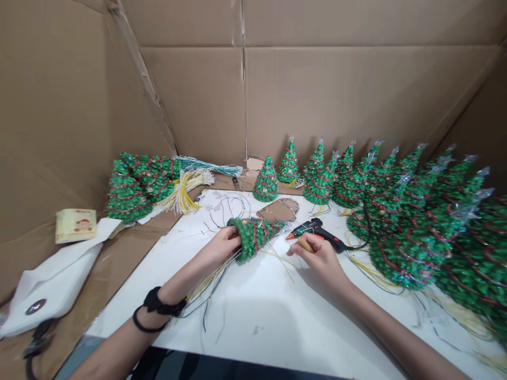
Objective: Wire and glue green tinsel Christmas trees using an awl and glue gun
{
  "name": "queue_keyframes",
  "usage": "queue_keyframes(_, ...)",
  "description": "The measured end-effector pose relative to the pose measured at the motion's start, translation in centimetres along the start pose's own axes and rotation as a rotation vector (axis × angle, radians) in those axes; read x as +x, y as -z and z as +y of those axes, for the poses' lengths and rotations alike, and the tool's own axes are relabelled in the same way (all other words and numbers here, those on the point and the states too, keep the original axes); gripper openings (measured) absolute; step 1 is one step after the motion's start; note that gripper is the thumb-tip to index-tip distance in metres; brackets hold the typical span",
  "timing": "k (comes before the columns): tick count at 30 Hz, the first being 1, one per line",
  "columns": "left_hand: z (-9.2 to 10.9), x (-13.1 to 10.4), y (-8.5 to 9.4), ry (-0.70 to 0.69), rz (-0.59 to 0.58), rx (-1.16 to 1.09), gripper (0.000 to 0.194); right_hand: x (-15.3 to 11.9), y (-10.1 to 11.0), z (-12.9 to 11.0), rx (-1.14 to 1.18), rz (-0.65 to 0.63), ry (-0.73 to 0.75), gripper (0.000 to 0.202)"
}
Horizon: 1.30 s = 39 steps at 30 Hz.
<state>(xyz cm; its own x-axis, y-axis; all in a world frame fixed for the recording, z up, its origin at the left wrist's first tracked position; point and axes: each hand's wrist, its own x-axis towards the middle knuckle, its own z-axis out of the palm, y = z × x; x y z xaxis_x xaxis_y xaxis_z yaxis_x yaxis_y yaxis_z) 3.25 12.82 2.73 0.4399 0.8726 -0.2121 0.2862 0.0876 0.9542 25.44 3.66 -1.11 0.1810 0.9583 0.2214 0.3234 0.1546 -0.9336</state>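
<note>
A small green tinsel tree (pixel 255 236) with red garland lies on its side over the white board, its tip to the right. My left hand (pixel 225 244) grips it at the open base, with some fingers hidden inside. Yellow and dark wires (pixel 214 279) trail from that base beneath my left wrist. To the right of the tip, my right hand (pixel 317 256) is closed around a tan wooden handle (pixel 304 244); the tool's far end is too small to make out. Just behind my right hand lies a black glue gun (pixel 325 235) with an orange nozzle.
Many decorated trees (pixel 407 227) crowd the right side. One tree (pixel 266 180) stands at the back middle. More trees (pixel 130 190) and wire bundles (pixel 184 190) lie back left. A cardboard scrap (pixel 279 209) rests behind the held tree. Cardboard walls (pixel 317 89) enclose the table.
</note>
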Motion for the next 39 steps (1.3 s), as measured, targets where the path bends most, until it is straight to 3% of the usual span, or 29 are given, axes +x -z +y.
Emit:
queue_keyframes(4,-0.6,0.3,-0.6,-0.027,0.017,-0.054,0.009,-0.3,0.0,0.0,-0.037,-0.043,0.039,0.034)
queue_keyframes(10,-2.3,0.9,-0.8,-0.102,-0.061,-0.158,0.020,-0.3,-0.1,0.4,-0.082,-0.083,0.031,0.025)
queue_keyframes(17,-3.0,1.4,-0.4,-0.238,-0.065,-0.041,0.025,-0.5,-0.5,-0.4,-0.112,-0.081,-0.050,0.029)
queue_keyframes(26,-2.4,0.8,-0.7,-0.188,-0.050,-0.102,0.028,-0.3,-0.7,-0.1,-0.005,-0.042,-0.061,0.045)
queue_keyframes(31,-1.7,0.4,-1.2,-0.165,0.014,-0.174,0.024,-0.6,-0.8,-0.1,0.038,-0.087,-0.065,0.033)
queue_keyframes(36,-1.5,0.6,-1.7,-0.142,-0.049,-0.213,0.021,-1.0,-1.0,-0.4,0.054,-0.161,-0.049,0.027)
queue_keyframes(39,-1.3,0.5,-1.7,-0.212,-0.036,-0.140,0.017,-1.2,-1.2,-0.5,0.044,-0.161,-0.079,0.029)
